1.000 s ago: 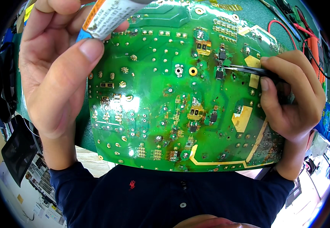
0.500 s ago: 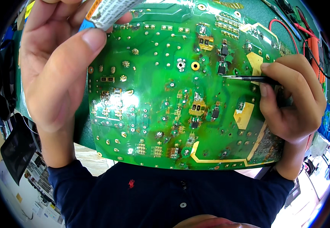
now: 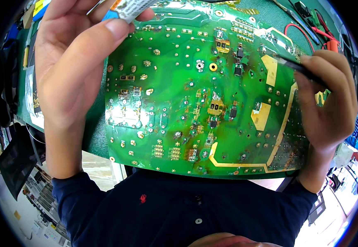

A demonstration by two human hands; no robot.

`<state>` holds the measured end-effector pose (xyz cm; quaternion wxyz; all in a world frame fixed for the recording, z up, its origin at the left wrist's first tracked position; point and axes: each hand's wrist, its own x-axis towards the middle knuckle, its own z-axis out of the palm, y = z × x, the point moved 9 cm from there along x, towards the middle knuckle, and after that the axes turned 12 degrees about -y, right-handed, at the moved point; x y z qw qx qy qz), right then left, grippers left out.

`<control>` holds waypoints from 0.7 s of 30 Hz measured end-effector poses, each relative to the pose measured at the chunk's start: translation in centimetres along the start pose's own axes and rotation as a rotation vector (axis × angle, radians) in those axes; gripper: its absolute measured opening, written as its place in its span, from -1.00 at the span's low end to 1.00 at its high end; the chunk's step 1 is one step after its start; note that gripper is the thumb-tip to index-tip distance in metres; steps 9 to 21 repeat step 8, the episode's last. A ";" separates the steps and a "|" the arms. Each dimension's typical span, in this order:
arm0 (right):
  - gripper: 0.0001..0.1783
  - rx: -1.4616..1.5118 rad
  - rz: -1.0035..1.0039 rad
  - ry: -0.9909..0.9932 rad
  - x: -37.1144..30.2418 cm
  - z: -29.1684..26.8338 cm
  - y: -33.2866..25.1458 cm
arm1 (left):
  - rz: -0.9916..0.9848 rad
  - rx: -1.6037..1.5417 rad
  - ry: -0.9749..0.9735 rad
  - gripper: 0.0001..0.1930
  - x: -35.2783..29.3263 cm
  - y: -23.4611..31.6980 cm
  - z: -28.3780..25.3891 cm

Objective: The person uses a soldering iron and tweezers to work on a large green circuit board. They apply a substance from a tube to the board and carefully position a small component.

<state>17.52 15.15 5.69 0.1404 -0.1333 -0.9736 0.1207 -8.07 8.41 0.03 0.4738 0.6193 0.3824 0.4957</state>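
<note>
A large green circuit board [image 3: 164, 88] lies in front of me, with brownish stains around its small black and gold parts. My left hand [image 3: 69, 78] is raised over the board's far left side, its thumb and fingers closed on a white, blue and orange tube [image 3: 131, 9]. The upper end of the tube runs out of view. At the board's right side, my right hand [image 3: 331, 101] grips slim black tweezers [image 3: 296, 66]. They point left over the board, above a bare gold patch [image 3: 269, 70], and their tips are blurred by motion.
The board rests on a green mat [image 3: 94, 138]. Red leads [image 3: 288, 29] and an orange-red handled tool [image 3: 332, 44] lie at the far right. A black chair [image 3: 16, 158] stands at the left, beyond the mat.
My right hand has drawn the tweezers back right and upward, away from a small black chip on the board. My left hand with the tube has shifted slightly right and up.
</note>
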 end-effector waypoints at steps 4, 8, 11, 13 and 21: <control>-0.73 -0.004 0.060 0.007 -0.9 -2.4 0.7 | 0.169 -0.018 0.223 -0.59 0.6 0.5 1.2; -0.68 0.152 0.135 -0.099 -1.9 -2.4 0.7 | 0.192 -0.073 0.218 -0.58 1.1 0.4 2.0; -0.68 0.152 0.135 -0.099 -1.9 -2.4 0.7 | 0.192 -0.073 0.218 -0.58 1.1 0.4 2.0; -0.68 0.152 0.135 -0.099 -1.9 -2.4 0.7 | 0.192 -0.073 0.218 -0.58 1.1 0.4 2.0; -0.68 0.152 0.135 -0.099 -1.9 -2.4 0.7 | 0.192 -0.073 0.218 -0.58 1.1 0.4 2.0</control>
